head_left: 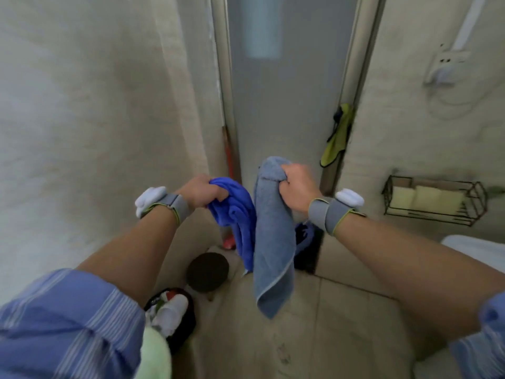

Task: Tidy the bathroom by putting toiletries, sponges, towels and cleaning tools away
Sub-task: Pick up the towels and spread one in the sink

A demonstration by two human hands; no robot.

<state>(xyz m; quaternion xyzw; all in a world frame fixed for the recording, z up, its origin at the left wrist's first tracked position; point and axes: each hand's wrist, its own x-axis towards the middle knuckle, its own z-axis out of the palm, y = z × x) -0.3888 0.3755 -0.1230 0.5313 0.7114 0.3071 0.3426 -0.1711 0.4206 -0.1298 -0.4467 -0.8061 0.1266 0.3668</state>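
My left hand (203,191) was fisted around the bunched top of a bright blue towel (240,217); my right hand (296,187) clenched a grey-blue towel (273,242) likewise. Both hung limp below my fists, touching, soft and light, likely best gripped by gathered folds.

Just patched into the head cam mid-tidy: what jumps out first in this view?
Two towels held up at centre: the left hand grips a bright blue towel, the right hand a grey-blue towel hanging toward the floor. Behind them, a yellow-green cloth hangs by the door frame, and a wire wall basket at right holds pale sponges.
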